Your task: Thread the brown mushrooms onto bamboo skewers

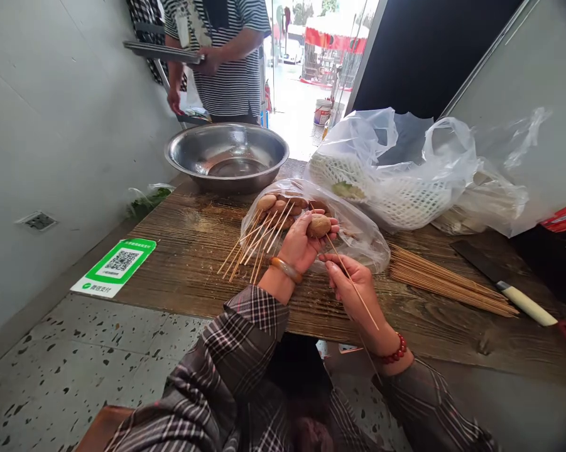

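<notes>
My left hand (303, 242) holds a brown, potato-like item (319, 226) in its fingers. A thin wooden skewer (353, 284) runs from the underside of that item down past my right hand (353, 285), whose fingers are closed near it. Whether they pinch this skewer or another thin stick is unclear. Behind and left of my left hand, several similar brown items (266, 202) with skewers (252, 242) in them lie on a clear plastic bag (367, 242). A bundle of bare skewers (447, 280) lies on the table to the right of my right hand.
A large steel basin (227, 154) stands at the back of the wooden table (183, 270). White plastic bags (405, 182) sit back right. A cleaver (522, 300) lies at the right, a green QR-code card (115, 267) at the left edge. A person (228, 69) holding a tray stands beyond.
</notes>
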